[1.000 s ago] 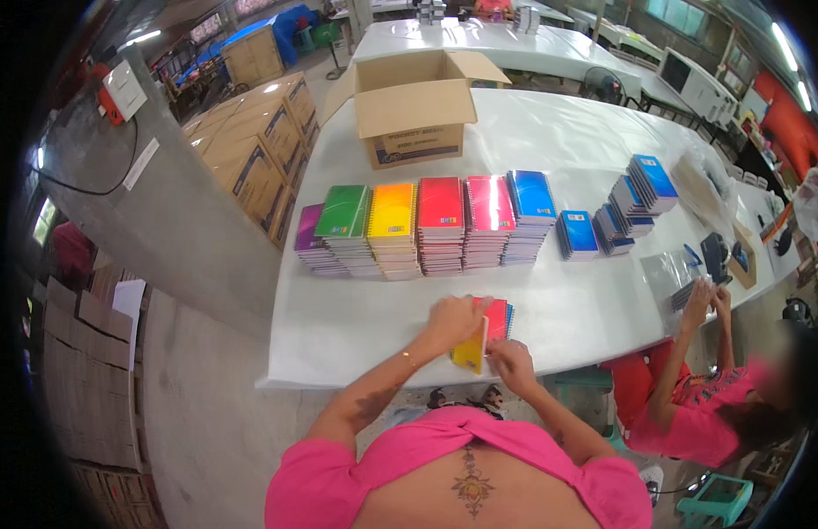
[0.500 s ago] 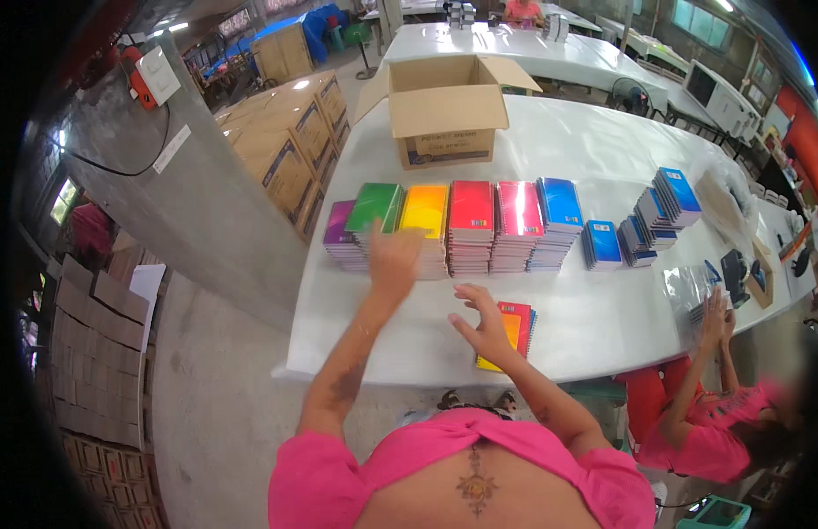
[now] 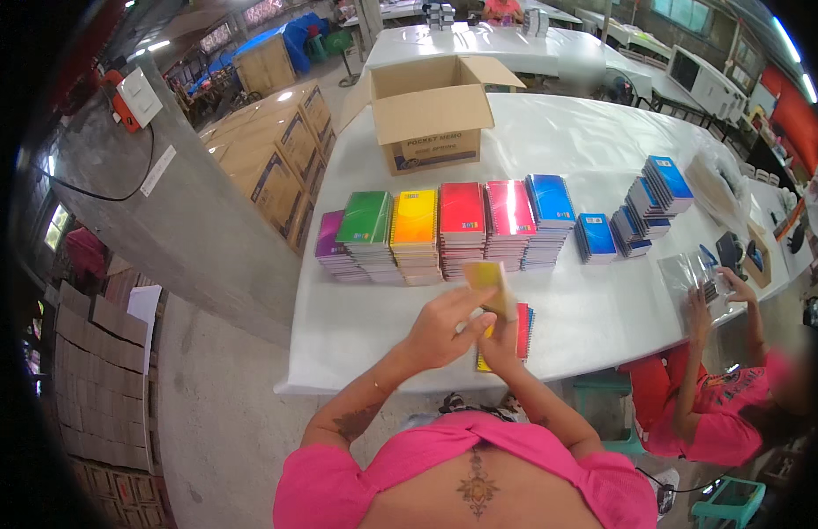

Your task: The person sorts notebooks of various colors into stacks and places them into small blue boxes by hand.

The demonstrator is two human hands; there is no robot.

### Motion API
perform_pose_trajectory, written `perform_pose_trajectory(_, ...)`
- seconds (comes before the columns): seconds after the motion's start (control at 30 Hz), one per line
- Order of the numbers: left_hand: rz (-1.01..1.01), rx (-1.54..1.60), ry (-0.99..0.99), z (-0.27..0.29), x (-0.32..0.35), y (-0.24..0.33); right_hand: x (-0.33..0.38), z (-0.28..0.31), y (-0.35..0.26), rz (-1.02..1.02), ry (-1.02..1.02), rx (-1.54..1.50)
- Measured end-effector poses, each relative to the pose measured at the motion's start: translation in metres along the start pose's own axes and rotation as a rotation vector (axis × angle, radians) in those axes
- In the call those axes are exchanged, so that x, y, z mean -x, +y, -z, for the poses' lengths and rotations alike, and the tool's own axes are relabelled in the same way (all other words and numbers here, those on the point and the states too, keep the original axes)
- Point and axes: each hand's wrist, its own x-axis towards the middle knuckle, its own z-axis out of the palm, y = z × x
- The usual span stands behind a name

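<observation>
Between my two hands a yellow spiral notebook (image 3: 486, 275) is held up, tilted and slightly blurred, above the near part of the table. My left hand (image 3: 444, 328) grips it from the left, fingers laid across its lower part. From below, my right hand (image 3: 504, 342) closes on the same notebook. Under and beside that hand lies a small pile of notebooks (image 3: 525, 328) in red, yellow and blue, partly hidden. Just beyond stand tall stacks in a row: purple (image 3: 332, 231), green (image 3: 366, 219), yellow (image 3: 415, 216), red (image 3: 463, 210), pink-red (image 3: 509, 210) and blue (image 3: 550, 201).
Smaller blue notebook stacks (image 3: 596, 236) stand to the right. An open cardboard box (image 3: 433, 150) sits at the back of the white table (image 3: 338, 339). On the right a co-worker (image 3: 704, 406) handles a clear plastic bag (image 3: 691, 271). A concrete pillar (image 3: 215, 203) rises at left.
My left hand has come from the green and yellow stacks toward my right hand. A yellow notebook is now held between them. The co-worker's hands have moved apart around the bag.
</observation>
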Motion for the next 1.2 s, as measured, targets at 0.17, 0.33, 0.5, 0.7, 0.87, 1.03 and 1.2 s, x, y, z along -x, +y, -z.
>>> perform_pose_trajectory(0.17, 0.131, -1.002, 0.186, 0.101, 0.000, -0.122, 0.003, 0.056, 0.006, -0.823, 0.276, -0.974)
perform_pose_trajectory(0.33, -0.018, -1.122, 0.167, 0.120, 0.016, -0.150, 0.100, 0.032, 0.103, -0.558, -0.087, 0.272)
perform_pose_trajectory(0.5, 0.047, -0.737, 0.309, 0.033, 0.001, -0.042, 0.072, 0.043, 0.100, -0.431, 0.088, 0.280)
perform_pose_trajectory(0.7, 0.016, -0.427, 0.019, -0.023, -0.003, -0.025, 0.004, 0.071, 0.079, -0.515, 0.293, -0.061)
perform_pose_trajectory(0.87, -0.032, -0.438, -0.482, -0.130, 0.082, -0.058, 0.000, 0.071, 0.087, -0.605, 0.378, -0.188)
perform_pose_trajectory(1.03, 0.062, -0.327, -0.267, -0.120, 0.056, -0.066, -0.050, 0.062, 0.062, -0.123, 0.227, 0.221)
perform_pose_trajectory(1.2, -0.122, -0.865, 0.255, -0.025, -0.074, -0.083, -0.109, 0.034, 0.066, 0.099, 0.041, 0.480)
